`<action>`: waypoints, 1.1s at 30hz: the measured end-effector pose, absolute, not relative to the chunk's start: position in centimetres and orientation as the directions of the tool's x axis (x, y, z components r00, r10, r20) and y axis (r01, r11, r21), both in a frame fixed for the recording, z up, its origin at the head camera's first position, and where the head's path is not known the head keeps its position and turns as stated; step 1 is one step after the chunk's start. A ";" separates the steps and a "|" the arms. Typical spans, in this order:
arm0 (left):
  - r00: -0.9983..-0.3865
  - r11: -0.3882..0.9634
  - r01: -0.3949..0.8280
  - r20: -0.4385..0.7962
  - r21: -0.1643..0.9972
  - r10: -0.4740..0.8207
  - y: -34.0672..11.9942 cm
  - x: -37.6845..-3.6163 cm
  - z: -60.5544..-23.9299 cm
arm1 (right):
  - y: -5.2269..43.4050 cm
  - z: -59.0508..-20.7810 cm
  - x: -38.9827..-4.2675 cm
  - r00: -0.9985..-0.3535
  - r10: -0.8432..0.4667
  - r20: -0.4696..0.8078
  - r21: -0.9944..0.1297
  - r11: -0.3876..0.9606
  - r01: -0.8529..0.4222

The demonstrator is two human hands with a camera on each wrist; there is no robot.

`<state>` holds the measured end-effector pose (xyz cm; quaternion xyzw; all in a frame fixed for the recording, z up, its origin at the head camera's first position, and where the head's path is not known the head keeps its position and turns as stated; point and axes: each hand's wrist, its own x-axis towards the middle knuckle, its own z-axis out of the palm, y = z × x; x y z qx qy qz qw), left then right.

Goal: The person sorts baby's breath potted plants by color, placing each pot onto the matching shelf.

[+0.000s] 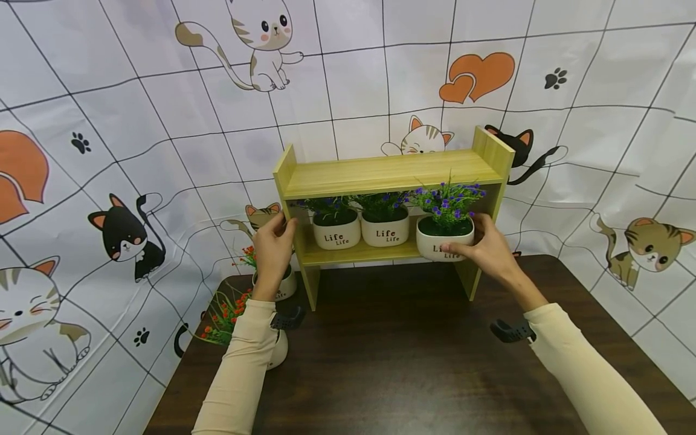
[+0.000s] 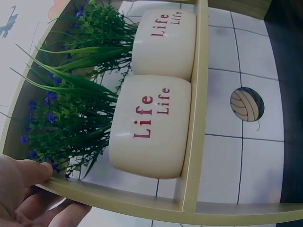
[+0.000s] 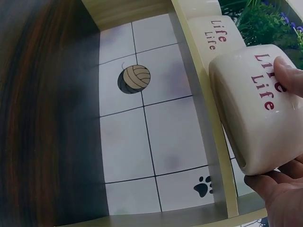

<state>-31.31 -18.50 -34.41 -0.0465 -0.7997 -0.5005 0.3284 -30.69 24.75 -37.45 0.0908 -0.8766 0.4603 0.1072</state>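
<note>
In the head view, my right hand holds a white potted plant with purple flowers at the right front of a light wooden shelf. The thumb lies across the pot's "Life" lettering; the other fingers are round its side and partly hidden. The right wrist view shows this pot tilted, its base showing. My left hand grips the shelf's left side panel, thumb on the inner side in the left wrist view. Two similar potted plants stand side by side on the shelf's lower board.
Two white pots with red-orange flowers stand on the dark wooden table left of the shelf, partly behind my left arm. A cat-patterned tiled wall covering rises behind the shelf.
</note>
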 end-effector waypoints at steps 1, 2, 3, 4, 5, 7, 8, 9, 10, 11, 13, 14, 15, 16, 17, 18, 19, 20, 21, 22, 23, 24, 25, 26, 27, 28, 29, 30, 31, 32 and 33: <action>-0.780 0.496 0.402 0.571 0.770 -0.255 -18.5 -31.3 -34.4 | 24.7 -37.5 -30.8 -0.960 -0.060 0.272 -0.788 0.559 -0.258; -0.780 0.497 0.401 0.571 0.769 -0.255 -18.5 -31.3 -34.4 | 24.7 -37.5 -30.9 -0.960 -0.059 0.272 -0.788 0.560 -0.257; -0.781 0.496 0.401 0.570 0.770 -0.254 -18.5 -31.3 -34.4 | 24.7 -37.5 -31.0 -0.960 -0.056 0.273 -0.786 0.563 -0.256; -0.781 0.497 0.401 0.571 0.770 -0.254 -18.5 -31.3 -34.4 | 24.7 -37.5 -31.1 -0.961 -0.054 0.273 -0.786 0.564 -0.255; -0.781 0.499 0.400 0.571 0.769 -0.253 -18.5 -31.3 -34.4 | 24.6 -37.5 -31.2 -0.960 -0.050 0.274 -0.783 0.568 -0.253; -0.782 0.504 0.396 0.570 0.768 -0.254 -18.5 -31.4 -34.4 | 24.6 -37.6 -31.4 -0.960 -0.041 0.278 -0.780 0.573 -0.251; -0.782 0.506 0.394 0.569 0.767 -0.254 -18.5 -31.4 -34.4 | 24.5 -37.6 -31.4 -0.958 -0.037 0.283 -0.776 0.578 -0.251; -0.783 0.507 0.392 0.568 0.768 -0.254 -18.5 -31.4 -34.4 | 24.4 -37.6 -31.5 -0.957 -0.031 0.288 -0.773 0.582 -0.252; -0.784 0.508 0.390 0.566 0.768 -0.255 -18.5 -31.4 -34.4 | 24.3 -37.7 -31.6 -0.956 -0.027 0.294 -0.773 0.581 -0.254; -0.784 0.508 0.390 0.567 0.768 -0.255 -18.6 -31.4 -34.4 | 24.2 -37.7 -31.8 -0.954 -0.021 0.301 -0.773 0.580 -0.257; -0.781 0.509 0.393 0.570 0.766 -0.255 -18.5 -31.4 -34.4 | 24.0 -37.8 -32.0 -0.951 -0.011 0.311 -0.777 0.573 -0.261; -0.780 0.509 0.394 0.571 0.765 -0.254 -18.5 -31.4 -34.4 | 23.9 -37.8 -32.1 -0.949 -0.005 0.315 -0.781 0.568 -0.262; -0.779 0.509 0.396 0.573 0.764 -0.253 -18.5 -31.4 -34.4 | 23.8 -37.8 -32.2 -0.948 -0.001 0.318 -0.786 0.560 -0.264; -0.779 0.510 0.397 0.575 0.763 -0.252 -18.5 -31.4 -34.4 | 23.7 -37.8 -32.2 -0.946 0.002 0.323 -0.789 0.553 -0.268; -0.777 0.512 0.399 0.577 0.761 -0.252 -18.5 -31.4 -34.4 | 23.6 -37.9 -32.3 -0.945 0.006 0.327 -0.789 0.552 -0.270; -0.777 0.512 0.398 0.577 0.761 -0.252 -18.5 -31.4 -34.4 | 23.6 -37.9 -32.4 -0.945 0.009 0.328 -0.793 0.547 -0.270; -0.777 0.513 0.397 0.576 0.761 -0.253 -18.5 -31.4 -34.4 | 23.5 -37.9 -32.5 -0.944 0.011 0.329 -0.797 0.540 -0.272; -0.778 0.512 0.396 0.575 0.762 -0.253 -18.6 -31.4 -34.5 | 23.4 -38.0 -32.6 -0.943 0.014 0.331 -0.800 0.534 -0.273; -0.779 0.511 0.396 0.574 0.763 -0.252 -18.6 -31.3 -34.5 | 23.4 -38.0 -32.8 -0.943 0.016 0.331 -0.805 0.527 -0.274; -0.780 0.508 0.397 0.573 0.764 -0.252 -18.6 -31.3 -34.5 | 23.3 -38.1 -32.9 -0.943 0.021 0.333 -0.809 0.519 -0.275; -0.780 0.505 0.399 0.573 0.765 -0.252 -18.6 -31.3 -34.5 | 23.3 -38.1 -33.1 -0.943 0.023 0.333 -0.818 0.505 -0.277; -0.780 0.502 0.400 0.573 0.767 -0.252 -18.5 -31.3 -34.5 | 23.2 -38.1 -33.2 -0.942 0.021 0.335 -0.829 0.482 -0.284; -0.779 0.501 0.401 0.573 0.767 -0.253 -18.5 -31.4 -34.5 | 23.1 -38.0 -33.4 -0.941 0.018 0.338 -0.838 0.460 -0.293; -0.780 0.499 0.403 0.573 0.768 -0.252 -18.5 -31.4 -34.5 | 23.0 -38.0 -33.5 -0.939 0.016 0.343 -0.846 0.441 -0.301; -0.780 0.497 0.403 0.572 0.768 -0.252 -18.5 -31.4 -34.5 | 22.9 -37.9 -33.7 -0.937 0.013 0.348 -0.853 0.420 -0.311; -0.780 0.497 0.403 0.572 0.769 -0.252 -18.5 -31.4 -34.5 | 22.8 -37.9 -33.8 -0.936 0.007 0.352 -0.859 0.399 -0.320; -0.781 0.496 0.402 0.571 0.769 -0.253 -18.5 -31.4 -34.5 | 22.7 -37.8 -33.9 -0.935 0.001 0.354 -0.863 0.385 -0.326; -0.781 0.496 0.401 0.571 0.770 -0.254 -18.5 -31.4 -34.5 | 22.7 -37.7 -34.0 -0.935 -0.002 0.355 -0.867 0.373 -0.330; -0.782 0.496 0.400 0.569 0.771 -0.255 -18.5 -31.4 -34.5 | 22.6 -37.6 -34.1 -0.935 -0.002 0.355 -0.867 0.374 -0.330; -0.782 0.494 0.400 0.568 0.772 -0.255 -18.5 -31.4 -34.4 | 22.6 -37.6 -34.2 -0.935 -0.004 0.354 -0.867 0.375 -0.330; -0.782 0.494 0.401 0.569 0.772 -0.255 -18.5 -31.4 -34.4 | 22.6 -37.5 -34.3 -0.936 -0.007 0.353 -0.867 0.373 -0.330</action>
